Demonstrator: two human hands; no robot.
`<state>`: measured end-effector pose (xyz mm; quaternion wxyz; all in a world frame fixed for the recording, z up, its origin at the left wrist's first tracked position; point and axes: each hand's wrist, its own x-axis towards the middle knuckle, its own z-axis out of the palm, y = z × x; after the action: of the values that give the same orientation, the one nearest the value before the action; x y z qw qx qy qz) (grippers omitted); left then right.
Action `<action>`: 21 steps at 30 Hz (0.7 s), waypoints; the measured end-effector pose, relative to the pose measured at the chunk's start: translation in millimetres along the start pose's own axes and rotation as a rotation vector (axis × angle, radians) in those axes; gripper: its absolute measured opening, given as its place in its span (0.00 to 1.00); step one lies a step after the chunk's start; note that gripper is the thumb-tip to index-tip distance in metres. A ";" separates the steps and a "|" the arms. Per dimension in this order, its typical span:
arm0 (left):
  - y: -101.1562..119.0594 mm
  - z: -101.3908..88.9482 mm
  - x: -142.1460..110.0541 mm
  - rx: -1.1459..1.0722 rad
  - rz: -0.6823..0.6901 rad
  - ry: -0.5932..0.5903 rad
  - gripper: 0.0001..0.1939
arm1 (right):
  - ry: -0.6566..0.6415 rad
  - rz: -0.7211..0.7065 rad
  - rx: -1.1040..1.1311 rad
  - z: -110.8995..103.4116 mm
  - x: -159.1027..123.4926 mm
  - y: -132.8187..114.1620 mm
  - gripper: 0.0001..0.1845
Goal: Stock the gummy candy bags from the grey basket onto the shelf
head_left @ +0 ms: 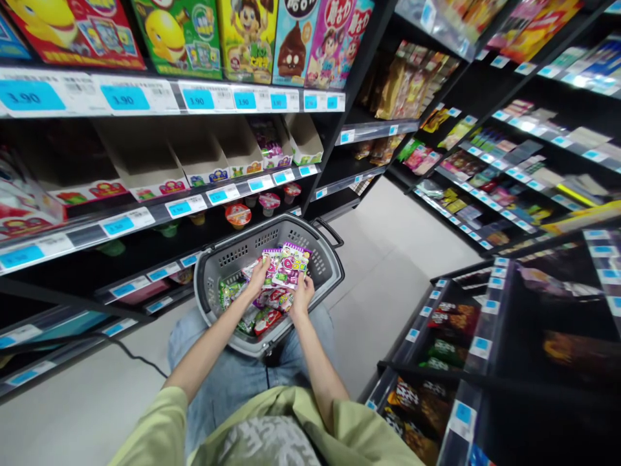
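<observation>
Left hand point(259, 279) first, from the head view, the only one we've got: it's pinching a purple-and-white packet point(271, 255) between thumb and fingers. Right hand point(301, 296) is pinching the lower right corner of a second, similar packet point(290, 262), overlapping the first. Both are up over the middle of the grey basket point(218, 268), inside its rim.

So how far along? I'd call it partway. A loose pile's already in there: green packets point(231, 291) towards the basket's left end, a red packet point(266, 320) close to the near edge, more purple-ish stuff in the middle. Can't count them, the hands cover too much. What's left as far as I can see: those two held ones haven't been let go of yet.

Past the basket's far edge there's a shelf point(182, 204), and one cardboard tray point(277, 162) near its right end has purple packets point(266, 136) in it too.
</observation>
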<state>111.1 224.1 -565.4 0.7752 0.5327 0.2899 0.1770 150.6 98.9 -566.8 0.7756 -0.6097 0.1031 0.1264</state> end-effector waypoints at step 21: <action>24.1 -18.3 6.2 -0.606 -0.163 0.139 0.21 | 0.154 0.093 0.179 -3.8 10.8 0.7 0.11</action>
<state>105.1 249.8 -549.4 0.8886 0.2392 0.3179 0.2284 160.6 96.1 -571.7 0.8101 -0.5404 0.2015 0.1050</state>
